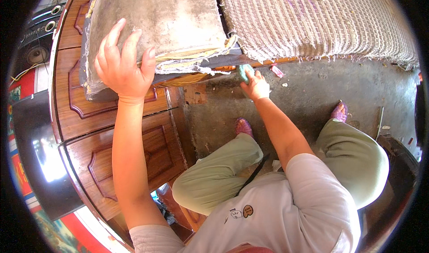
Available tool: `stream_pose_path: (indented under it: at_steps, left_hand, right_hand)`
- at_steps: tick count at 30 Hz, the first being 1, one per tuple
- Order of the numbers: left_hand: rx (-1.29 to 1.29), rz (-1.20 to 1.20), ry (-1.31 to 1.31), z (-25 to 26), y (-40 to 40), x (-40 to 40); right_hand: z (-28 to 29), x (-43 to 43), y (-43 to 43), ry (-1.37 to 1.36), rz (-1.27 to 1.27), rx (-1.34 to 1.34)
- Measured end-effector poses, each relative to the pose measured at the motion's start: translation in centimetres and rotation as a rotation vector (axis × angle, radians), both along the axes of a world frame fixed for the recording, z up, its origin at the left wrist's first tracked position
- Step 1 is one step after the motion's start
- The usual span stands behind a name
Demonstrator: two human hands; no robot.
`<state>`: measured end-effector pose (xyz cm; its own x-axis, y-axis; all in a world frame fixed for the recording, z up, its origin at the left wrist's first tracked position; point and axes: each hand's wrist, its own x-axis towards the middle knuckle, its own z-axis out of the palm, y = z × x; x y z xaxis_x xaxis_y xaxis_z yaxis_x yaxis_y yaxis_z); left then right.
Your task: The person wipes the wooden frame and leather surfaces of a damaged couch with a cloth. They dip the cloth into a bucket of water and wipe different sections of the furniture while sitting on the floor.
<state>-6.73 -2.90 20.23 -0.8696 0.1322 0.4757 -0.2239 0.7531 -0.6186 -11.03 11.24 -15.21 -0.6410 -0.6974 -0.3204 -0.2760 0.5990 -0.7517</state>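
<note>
My left hand is spread over the frayed front corner of a worn, stained sofa arm, its fingers apart and nothing in them. Whether the palm touches the surface I cannot tell. Farther right, my right hand grips a green cloth or sponge against the lower front edge of the seat, by the wooden rail. Torn fabric and yellow padding hang along the arm's edge. A ribbed woven seat cover with a fringed hem lies right of the arm.
Wooden cabinet doors stand close on the left, beside a dark glossy panel and audio equipment. A pink wrapper and small scraps lie on the concrete floor. My sandalled feet are below the sofa edge.
</note>
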Motion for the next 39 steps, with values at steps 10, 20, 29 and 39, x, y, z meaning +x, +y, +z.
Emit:
stream_pose_path:
  at_steps: [10, 20, 29, 39]
  left_hand:
    - [-0.008, 0.010, 0.020, -0.4, 0.1, -0.1]
    - [-0.012, 0.000, 0.008, -0.4, 0.1, -0.2]
    - [-0.012, 0.012, 0.025, -0.1, 0.0, 0.0]
    - [-0.002, 0.015, 0.026, -0.3, 0.1, 0.1]
  right_hand:
    - [3.4, 3.2, -2.2, -0.288, -0.270, -0.205]
    - [0.1, -1.3, 1.3, -0.059, 0.042, -0.028]
    - [6.7, 2.3, 1.3, 0.083, 0.014, -0.403]
    - [9.6, 0.8, -1.5, 0.276, 0.110, -0.514]
